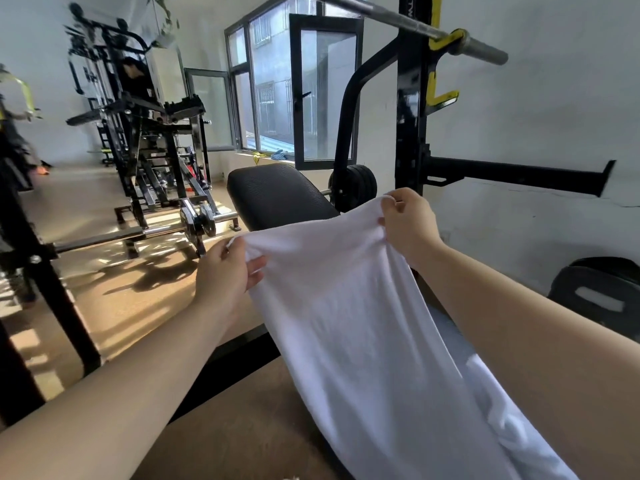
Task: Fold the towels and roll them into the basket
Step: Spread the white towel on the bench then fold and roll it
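Head view: a big white towel hangs in the air in front of the person, held up by its top edge. Behind it sits a black bench pad. The left hand pinches the top left corner. The right hand pinches the top right corner, higher up.

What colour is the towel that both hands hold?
Plain white, no pattern. The towel shows best in the head view.

towel hanging in front of bench pad, rack behind, window beyond
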Demonstrator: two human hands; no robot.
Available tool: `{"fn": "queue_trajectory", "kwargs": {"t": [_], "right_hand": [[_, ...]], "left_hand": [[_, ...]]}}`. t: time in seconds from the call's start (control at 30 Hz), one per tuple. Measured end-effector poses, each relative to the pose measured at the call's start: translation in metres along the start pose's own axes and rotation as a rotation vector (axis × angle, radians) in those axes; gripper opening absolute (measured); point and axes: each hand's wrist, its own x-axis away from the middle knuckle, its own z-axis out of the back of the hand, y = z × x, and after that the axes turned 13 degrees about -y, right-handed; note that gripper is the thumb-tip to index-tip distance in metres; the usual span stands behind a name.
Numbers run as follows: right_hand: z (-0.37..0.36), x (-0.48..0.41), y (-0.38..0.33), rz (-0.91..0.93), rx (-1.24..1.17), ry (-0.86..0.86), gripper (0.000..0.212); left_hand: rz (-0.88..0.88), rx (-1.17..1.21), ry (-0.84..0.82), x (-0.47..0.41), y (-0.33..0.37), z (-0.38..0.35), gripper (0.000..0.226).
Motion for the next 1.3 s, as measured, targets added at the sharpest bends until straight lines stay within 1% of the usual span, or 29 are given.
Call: {"fn": "queue_trajectory", "kwargs": {"t": [0.07,0.2,0.27,0.33,0.4,0.47,0.57,0.67,0.8,0.9,1.1,1.13,1.23,1.3], "right_hand": [[-0.010,-0.015,0.007,-0.001,-0.026,-0.012,0.016],[-0.025,-0.046,0.022,0.004,-0.032,-0.016,0.021],[-0.031,-0.062,0.028,0.007,-0.027,-0.011,0.022],[-0.037,-0.079,0.034,0.002,-0.028,-0.005,0.022],[-0.043,-0.095,0.040,-0.005,-0.010,-0.006,0.019],[-0.048,-0.111,0.046,0.000,0.038,-0.009,0.015],[-0.056,-0.129,0.050,-0.012,0.083,-0.024,0.021],[-0.063,-0.144,0.055,-0.047,0.063,-0.049,0.025],[-0.072,-0.162,0.060,-0.051,0.018,-0.066,0.022],[-0.077,-0.175,0.060,-0.053,-0.002,-0.069,0.022],[-0.094,-0.209,0.057,-0.059,0.003,-0.064,0.025],[-0.097,-0.216,0.057,-0.066,0.004,-0.052,0.025],[-0.103,-0.232,0.059,-0.112,0.000,-0.006,0.025],[-0.104,-0.241,0.060,-0.151,0.011,-0.011,0.025]], "left_hand": [[0.002,-0.012,-0.005,-0.016,-0.005,-0.001,0.035],[-0.015,-0.029,-0.020,-0.047,-0.013,-0.006,0.036],[-0.021,-0.045,-0.027,-0.062,-0.016,-0.009,0.031],[-0.037,-0.070,-0.027,-0.076,-0.018,-0.011,0.020],[-0.057,-0.125,-0.024,-0.091,-0.021,-0.013,0.017],[-0.053,-0.161,-0.018,-0.106,-0.022,-0.014,0.019],[-0.016,-0.173,0.018,-0.124,-0.025,-0.014,0.024],[0.027,-0.152,0.037,-0.138,-0.025,-0.017,0.031],[0.078,-0.103,0.049,-0.158,-0.020,-0.021,0.029],[0.068,-0.093,0.045,-0.174,-0.017,-0.021,0.030],[0.067,-0.095,0.074,-0.196,-0.012,-0.021,0.024],[0.064,-0.118,0.084,-0.199,-0.012,-0.020,0.024],[0.034,-0.216,0.095,-0.210,-0.013,-0.016,0.032],[0.014,-0.251,0.101,-0.218,-0.013,-0.014,0.032]]}}
